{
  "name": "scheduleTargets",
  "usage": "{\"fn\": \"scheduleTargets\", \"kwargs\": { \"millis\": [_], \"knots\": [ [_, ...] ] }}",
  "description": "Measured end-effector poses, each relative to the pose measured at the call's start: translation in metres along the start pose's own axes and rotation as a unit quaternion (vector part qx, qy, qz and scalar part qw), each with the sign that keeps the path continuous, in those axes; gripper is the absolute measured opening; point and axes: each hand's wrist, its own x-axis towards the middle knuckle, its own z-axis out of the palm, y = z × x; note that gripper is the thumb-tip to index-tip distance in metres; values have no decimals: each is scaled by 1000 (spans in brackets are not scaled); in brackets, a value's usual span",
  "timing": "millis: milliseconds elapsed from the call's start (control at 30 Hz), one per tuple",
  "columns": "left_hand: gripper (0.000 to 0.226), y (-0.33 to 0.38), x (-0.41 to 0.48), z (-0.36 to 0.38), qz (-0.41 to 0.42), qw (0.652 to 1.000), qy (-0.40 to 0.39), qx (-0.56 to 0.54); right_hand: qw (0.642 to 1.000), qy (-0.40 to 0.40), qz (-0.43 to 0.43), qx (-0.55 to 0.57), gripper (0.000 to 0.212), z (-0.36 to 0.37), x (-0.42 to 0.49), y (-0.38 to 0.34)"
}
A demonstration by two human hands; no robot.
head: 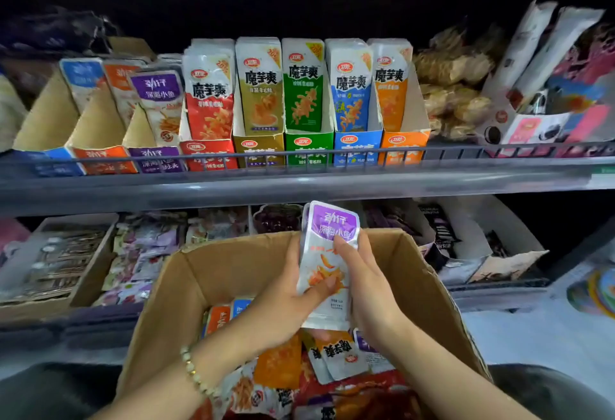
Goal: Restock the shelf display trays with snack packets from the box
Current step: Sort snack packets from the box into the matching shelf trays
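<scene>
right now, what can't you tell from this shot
Head view only:
- How many packets the left hand and right hand hold: the front one covers the stack.
- What lies in the middle of the box: the forearms cover it.
- How full the purple tray is: its side wall and front packet hide the rest.
- Goods on the lower shelf: dim and blurred.

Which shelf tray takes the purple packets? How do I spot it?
Look at the upper shelf, behind the wire rail. The purple tray stands left of centre, between an orange tray and a red tray; only its front is purple.
</scene>
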Motion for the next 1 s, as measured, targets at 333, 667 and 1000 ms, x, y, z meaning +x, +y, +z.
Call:
{"fn": "scheduleTargets", "kwargs": {
  "millis": [333, 667, 1000],
  "knots": [
    [42, -7, -9, -36, -18, 996, 26, 79, 975, -114, -58, -179, 62, -16, 8, -26],
    [53, 9, -21, -66, 20, 994, -66, 79, 956, -165, 12, -242, 62, 20, 18, -56],
    [22, 52, -31, -127, 105, 981, 161, 15, 917, -153, -73, -362, 51, 89, 48, -124]
  ]
}}
